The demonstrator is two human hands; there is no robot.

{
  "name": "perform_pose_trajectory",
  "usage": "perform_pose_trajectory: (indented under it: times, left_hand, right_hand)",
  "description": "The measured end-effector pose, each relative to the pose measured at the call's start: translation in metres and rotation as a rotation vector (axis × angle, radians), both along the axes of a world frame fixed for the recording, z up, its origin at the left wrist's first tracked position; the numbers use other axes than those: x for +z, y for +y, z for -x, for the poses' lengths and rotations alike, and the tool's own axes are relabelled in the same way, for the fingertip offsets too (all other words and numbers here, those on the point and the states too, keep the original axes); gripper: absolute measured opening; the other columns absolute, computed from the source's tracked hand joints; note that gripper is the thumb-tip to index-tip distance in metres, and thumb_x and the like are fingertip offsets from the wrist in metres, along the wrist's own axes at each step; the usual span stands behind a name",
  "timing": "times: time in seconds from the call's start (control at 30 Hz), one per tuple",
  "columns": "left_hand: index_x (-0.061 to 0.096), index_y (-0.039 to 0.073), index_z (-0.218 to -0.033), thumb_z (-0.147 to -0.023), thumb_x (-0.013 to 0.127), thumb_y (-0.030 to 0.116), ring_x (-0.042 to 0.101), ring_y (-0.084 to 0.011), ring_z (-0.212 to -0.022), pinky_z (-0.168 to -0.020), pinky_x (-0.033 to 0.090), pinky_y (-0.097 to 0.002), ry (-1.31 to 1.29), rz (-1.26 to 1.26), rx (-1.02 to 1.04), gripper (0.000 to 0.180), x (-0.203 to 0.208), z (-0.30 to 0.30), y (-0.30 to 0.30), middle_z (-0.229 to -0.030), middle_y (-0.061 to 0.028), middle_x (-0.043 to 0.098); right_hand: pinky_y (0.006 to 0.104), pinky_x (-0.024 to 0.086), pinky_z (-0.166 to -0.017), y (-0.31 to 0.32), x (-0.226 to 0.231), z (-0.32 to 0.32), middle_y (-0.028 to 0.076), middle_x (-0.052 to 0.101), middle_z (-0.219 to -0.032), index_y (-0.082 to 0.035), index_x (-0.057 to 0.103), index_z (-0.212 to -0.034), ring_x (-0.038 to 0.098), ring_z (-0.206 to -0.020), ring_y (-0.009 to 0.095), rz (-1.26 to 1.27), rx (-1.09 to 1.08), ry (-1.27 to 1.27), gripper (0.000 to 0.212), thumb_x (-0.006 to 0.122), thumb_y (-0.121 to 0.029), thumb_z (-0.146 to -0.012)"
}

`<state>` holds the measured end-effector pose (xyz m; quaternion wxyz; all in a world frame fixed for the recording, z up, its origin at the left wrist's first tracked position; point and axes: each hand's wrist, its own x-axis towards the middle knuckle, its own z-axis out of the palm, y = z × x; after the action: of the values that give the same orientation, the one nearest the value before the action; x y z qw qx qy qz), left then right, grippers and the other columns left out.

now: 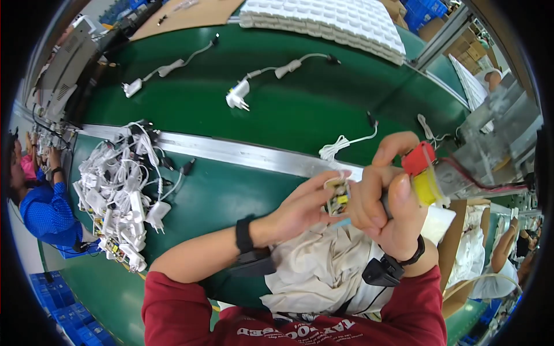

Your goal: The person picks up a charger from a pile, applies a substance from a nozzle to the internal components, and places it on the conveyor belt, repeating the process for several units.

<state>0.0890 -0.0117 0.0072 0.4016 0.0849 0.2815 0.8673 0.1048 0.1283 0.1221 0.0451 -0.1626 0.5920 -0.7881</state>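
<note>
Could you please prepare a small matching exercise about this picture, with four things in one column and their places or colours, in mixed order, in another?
Things:
1. Tangled pile of white adapters
2. Stack of white trays
3. Person's shirt
4. Open adapter casing

Places or colours:
A. Dark red
B. In the fingers of the left hand
C. Left of the person's forearms
D. Top of the picture

Pairs: 1-C, 2-D, 3-A, 4-B

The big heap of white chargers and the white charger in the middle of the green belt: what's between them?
In the head view, a silver metal strip runs between the heap and that charger, then bare green belt.
</note>
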Motion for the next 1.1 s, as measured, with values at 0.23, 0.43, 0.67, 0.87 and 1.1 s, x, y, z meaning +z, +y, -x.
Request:
perform_pose_trajectory:
  times: [0.23, 0.43, 0.67, 0.87, 1.1]
  left_hand:
    - [0.050, 0.005, -0.118, -0.082, 0.058, 0.008, 0.055, -0.0275, -0.102, -0.082, 0.049, -0.0334, 1.343, 1.058, 0.398, 0.037, 0.020, 0.094, 0.026, -0.115, -0.0150, 0.051]
    - [0.054, -0.001, -0.102, -0.080, 0.052, -0.002, 0.057, -0.0256, -0.087, -0.074, 0.047, -0.0311, 1.406, 1.028, 0.852, 0.022, 0.060, 0.079, 0.005, -0.100, -0.0150, 0.056]
    - [0.057, 0.007, -0.084, -0.092, 0.048, 0.005, 0.054, -0.0249, -0.087, -0.082, 0.044, -0.0344, 0.725, -0.149, 0.003, 0.012, 0.131, -0.055, -0.014, -0.095, -0.0112, 0.053]
    - [0.061, 0.002, -0.100, -0.093, 0.042, -0.001, 0.052, -0.0224, -0.099, -0.087, 0.041, -0.0333, 0.568, -0.425, -0.209, 0.020, 0.123, -0.090, -0.007, -0.114, -0.0143, 0.049]
    - [0.058, 0.002, -0.094, -0.092, 0.043, -0.002, 0.051, -0.0218, -0.096, -0.087, 0.041, -0.0332, 0.530, -0.415, -0.183, 0.016, 0.151, -0.087, -0.013, -0.107, -0.0123, 0.049]
  right_hand:
    - [0.0222, 0.023, -0.034, -0.006, 0.000, -0.002, -0.002, 0.031, -0.048, -0.009, 0.034, -0.103, 0.026, -0.035, 0.006, 0.052, 0.038, -0.014, 0.036, 0.048, -0.041, -0.094]
    - [0.0222, 0.022, -0.034, 0.001, -0.002, 0.004, -0.002, 0.030, -0.049, -0.007, 0.036, -0.103, 0.026, -0.036, 0.006, 0.061, -0.045, -0.015, 0.031, 0.049, -0.034, -0.095]
    - [0.0214, 0.023, -0.034, 0.000, -0.001, 0.017, -0.002, 0.031, -0.050, -0.006, 0.037, -0.102, 0.026, -0.037, 0.005, 0.085, -0.122, 0.001, 0.022, 0.046, -0.025, -0.095]
    - [0.0209, 0.024, -0.035, -0.004, -0.005, 0.012, -0.002, 0.032, -0.050, -0.006, 0.038, -0.102, 0.027, -0.037, 0.005, 0.066, -0.101, 0.003, 0.020, 0.045, -0.024, -0.095]
    - [0.0210, 0.024, -0.035, -0.003, -0.007, 0.011, -0.002, 0.033, -0.051, -0.006, 0.039, -0.102, 0.027, -0.038, 0.005, 0.085, -0.090, 0.012, 0.018, 0.045, -0.023, -0.096]
